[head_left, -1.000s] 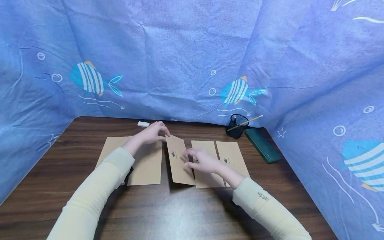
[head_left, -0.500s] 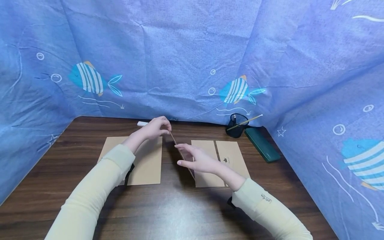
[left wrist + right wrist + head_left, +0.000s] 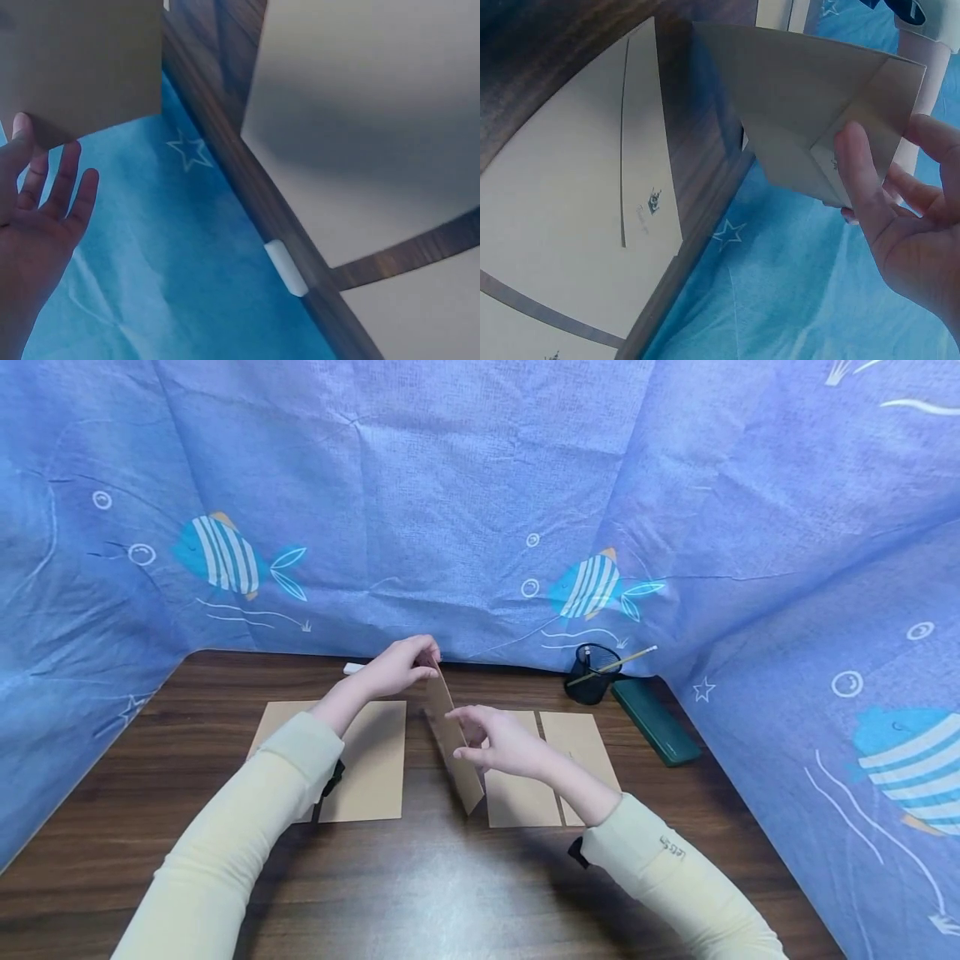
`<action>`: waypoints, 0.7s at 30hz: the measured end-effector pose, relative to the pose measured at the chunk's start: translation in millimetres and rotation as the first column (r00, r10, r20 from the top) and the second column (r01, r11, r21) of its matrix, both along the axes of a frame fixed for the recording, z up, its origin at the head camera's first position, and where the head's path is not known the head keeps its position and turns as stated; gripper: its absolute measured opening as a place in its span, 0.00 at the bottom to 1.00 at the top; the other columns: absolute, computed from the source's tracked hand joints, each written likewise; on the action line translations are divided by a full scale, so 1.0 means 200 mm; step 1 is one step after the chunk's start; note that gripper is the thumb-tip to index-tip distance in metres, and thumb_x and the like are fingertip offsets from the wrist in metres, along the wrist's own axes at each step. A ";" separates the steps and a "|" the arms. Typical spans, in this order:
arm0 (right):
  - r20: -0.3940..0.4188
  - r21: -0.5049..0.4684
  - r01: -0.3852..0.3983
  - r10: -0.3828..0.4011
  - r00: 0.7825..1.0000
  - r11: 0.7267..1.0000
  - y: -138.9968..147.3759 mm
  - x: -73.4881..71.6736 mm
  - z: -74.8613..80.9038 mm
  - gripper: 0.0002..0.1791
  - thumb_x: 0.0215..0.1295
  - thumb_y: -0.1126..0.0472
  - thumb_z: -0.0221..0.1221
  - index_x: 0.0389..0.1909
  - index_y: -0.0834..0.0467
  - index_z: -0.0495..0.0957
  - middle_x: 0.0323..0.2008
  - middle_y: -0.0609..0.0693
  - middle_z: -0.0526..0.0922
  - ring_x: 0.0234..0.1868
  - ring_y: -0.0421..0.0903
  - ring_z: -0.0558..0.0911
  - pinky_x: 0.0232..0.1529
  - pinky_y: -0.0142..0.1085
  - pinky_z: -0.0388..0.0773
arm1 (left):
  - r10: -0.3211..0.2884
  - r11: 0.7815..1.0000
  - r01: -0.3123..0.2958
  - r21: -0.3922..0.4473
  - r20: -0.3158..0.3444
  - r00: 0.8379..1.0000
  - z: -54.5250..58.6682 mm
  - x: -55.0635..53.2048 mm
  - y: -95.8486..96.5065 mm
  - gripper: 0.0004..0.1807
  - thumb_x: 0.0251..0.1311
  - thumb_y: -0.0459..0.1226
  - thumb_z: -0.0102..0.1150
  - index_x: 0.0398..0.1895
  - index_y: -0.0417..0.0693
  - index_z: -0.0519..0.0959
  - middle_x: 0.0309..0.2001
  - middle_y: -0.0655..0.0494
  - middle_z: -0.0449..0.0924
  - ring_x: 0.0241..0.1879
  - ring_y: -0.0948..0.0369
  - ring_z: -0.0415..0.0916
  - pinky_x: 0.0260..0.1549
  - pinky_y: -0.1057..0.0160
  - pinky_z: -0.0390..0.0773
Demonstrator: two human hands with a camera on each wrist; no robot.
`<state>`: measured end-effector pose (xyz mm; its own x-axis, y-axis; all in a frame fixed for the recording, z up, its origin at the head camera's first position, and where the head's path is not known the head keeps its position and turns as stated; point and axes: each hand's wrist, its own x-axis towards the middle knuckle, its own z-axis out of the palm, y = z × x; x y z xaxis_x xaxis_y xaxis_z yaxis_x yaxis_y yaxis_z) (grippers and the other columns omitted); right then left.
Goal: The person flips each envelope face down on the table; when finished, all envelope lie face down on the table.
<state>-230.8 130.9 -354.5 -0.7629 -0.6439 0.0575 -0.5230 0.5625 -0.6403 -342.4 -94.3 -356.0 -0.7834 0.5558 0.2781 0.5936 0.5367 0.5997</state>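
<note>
Above the middle of the table a brown kraft-paper notebook [image 3: 452, 739] stands on edge, tilted, its plain face toward the left. My left hand [image 3: 401, 668] pinches its far top corner between thumb and fingers; the left wrist view shows this grip on the notebook [image 3: 82, 71]. On the other side my right hand [image 3: 506, 743] has its thumb and fingers spread, fingertips right at the notebook's upper edge. In the right wrist view the right thumb [image 3: 859, 161] overlaps the notebook's face, beside a small print. Two matching notebooks [image 3: 517, 785] lie flat at the right, both partly covered by the right arm.
More brown notebooks [image 3: 367, 777] lie flat at the left under the left arm. A white eraser [image 3: 352, 668] lies at the back edge. At the back right stand a black mesh pen cup [image 3: 588, 685] with a pencil and a dark green case [image 3: 656, 722]. Patterned blue cloth surrounds the table.
The notebook has swung up from leaning with its printed face showing to nearly upright with its plain face showing. My left hand has risen slightly and moved right with its corner.
</note>
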 end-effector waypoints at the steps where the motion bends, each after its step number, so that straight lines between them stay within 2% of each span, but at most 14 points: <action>1: -0.007 -0.002 0.003 -0.003 1.000 1.000 0.00 0.00 0.00 0.28 0.59 0.63 0.62 0.61 0.60 0.68 0.44 0.54 0.76 0.30 0.40 0.82 0.22 0.31 0.79 | 0.003 1.000 -0.003 0.002 0.002 1.000 0.01 0.00 0.01 0.09 0.59 0.33 0.61 0.40 0.43 0.72 0.38 0.51 0.75 0.39 0.57 0.74 0.41 0.57 0.73; 5: -0.091 0.013 0.000 0.001 0.996 1.000 0.01 -0.01 0.01 0.26 0.57 0.67 0.62 0.58 0.62 0.71 0.34 0.53 0.76 0.24 0.40 0.81 0.19 0.29 0.77 | 0.015 1.000 -0.015 -0.005 -0.023 1.000 0.03 0.00 0.04 0.11 0.59 0.34 0.61 0.42 0.44 0.71 0.36 0.52 0.74 0.38 0.57 0.72 0.40 0.57 0.73; 9: -0.136 0.028 0.022 -0.018 0.991 0.999 0.03 -0.02 0.02 0.26 0.55 0.70 0.63 0.57 0.62 0.73 0.32 0.53 0.78 0.18 0.36 0.78 0.17 0.28 0.75 | 0.003 1.000 -0.003 0.000 -0.043 0.999 0.04 0.00 0.06 0.13 0.58 0.34 0.62 0.44 0.43 0.72 0.39 0.51 0.75 0.40 0.57 0.73 0.42 0.57 0.73; 15: -0.088 0.000 0.085 -0.085 0.992 0.996 0.07 -0.02 -0.02 0.27 0.52 0.74 0.63 0.57 0.63 0.73 0.41 0.57 0.78 0.17 0.35 0.76 0.17 0.29 0.75 | -0.021 1.000 0.021 0.008 -0.033 0.999 0.05 0.02 0.07 0.20 0.59 0.33 0.61 0.54 0.42 0.71 0.50 0.47 0.75 0.48 0.53 0.74 0.50 0.54 0.73; 21: -0.032 -0.088 0.164 -0.167 0.985 0.983 0.13 -0.03 -0.07 0.28 0.51 0.75 0.63 0.57 0.64 0.74 0.47 0.58 0.77 0.20 0.37 0.78 0.18 0.34 0.78 | -0.026 0.999 0.024 -0.049 -0.025 0.999 0.03 0.04 0.03 0.27 0.60 0.34 0.60 0.63 0.43 0.67 0.59 0.43 0.69 0.55 0.48 0.70 0.56 0.50 0.69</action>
